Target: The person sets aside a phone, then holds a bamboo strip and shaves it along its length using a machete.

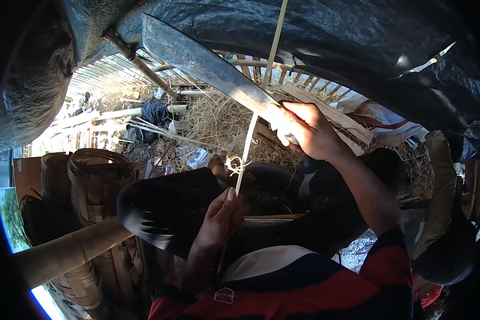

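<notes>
My right hand (301, 128) is closed around the handle end of a machete (202, 63), whose broad, stained blade points up and to the left. Behind the blade, near the hand, passes a long thin bamboo strip (248, 140). The strip runs from the top of the view down to my left hand (224, 209), which pinches it between thumb and fingers above my lap. A pale curled shaving (234, 165) clings to the strip a little above the left fingertips. The machete's handle is mostly hidden in the right hand.
Woven bamboo baskets (98, 184) stand at my left, with a thick bamboo pole (74, 250) in front of them. Shavings (213, 120) litter the ground ahead, beside split bamboo boards (341, 117). A dark plastic sheet (357, 42) hangs overhead, before a slatted bamboo fence (109, 72).
</notes>
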### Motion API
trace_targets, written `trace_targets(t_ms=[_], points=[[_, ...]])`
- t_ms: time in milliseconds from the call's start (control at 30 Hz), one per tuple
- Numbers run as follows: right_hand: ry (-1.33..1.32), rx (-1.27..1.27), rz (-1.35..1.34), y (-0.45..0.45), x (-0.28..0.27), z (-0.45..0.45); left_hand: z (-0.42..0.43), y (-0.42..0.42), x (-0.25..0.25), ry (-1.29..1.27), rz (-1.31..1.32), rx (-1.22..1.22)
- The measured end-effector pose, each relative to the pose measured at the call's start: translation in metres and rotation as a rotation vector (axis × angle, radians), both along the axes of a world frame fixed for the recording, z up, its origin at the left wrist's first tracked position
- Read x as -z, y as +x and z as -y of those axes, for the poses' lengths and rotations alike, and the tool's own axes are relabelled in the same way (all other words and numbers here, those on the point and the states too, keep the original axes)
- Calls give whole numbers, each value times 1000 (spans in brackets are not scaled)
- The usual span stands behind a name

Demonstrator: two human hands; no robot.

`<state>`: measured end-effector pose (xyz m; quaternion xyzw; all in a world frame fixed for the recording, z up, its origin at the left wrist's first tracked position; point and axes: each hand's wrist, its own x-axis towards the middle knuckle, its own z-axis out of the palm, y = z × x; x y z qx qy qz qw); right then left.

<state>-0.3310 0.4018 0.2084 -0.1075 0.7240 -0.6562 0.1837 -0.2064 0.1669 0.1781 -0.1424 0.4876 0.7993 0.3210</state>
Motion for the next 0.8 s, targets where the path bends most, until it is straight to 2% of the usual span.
trace_targets(t_ms=[200, 267, 333, 500, 800], points=[[96, -52, 7, 5, 8, 1, 0, 3, -3, 32, -5, 0], [108, -53, 46, 3, 11, -1, -2, 4, -6, 6, 70, -38], [116, -63, -55, 0, 9, -3, -1, 2, -3, 20, 21, -27], [71, -85, 37, 4, 16, -3, -3, 0, -4, -52, -44, -31], [28, -118, 189, 12, 30, -1, -2, 8, 3, -51, 12, -23]])
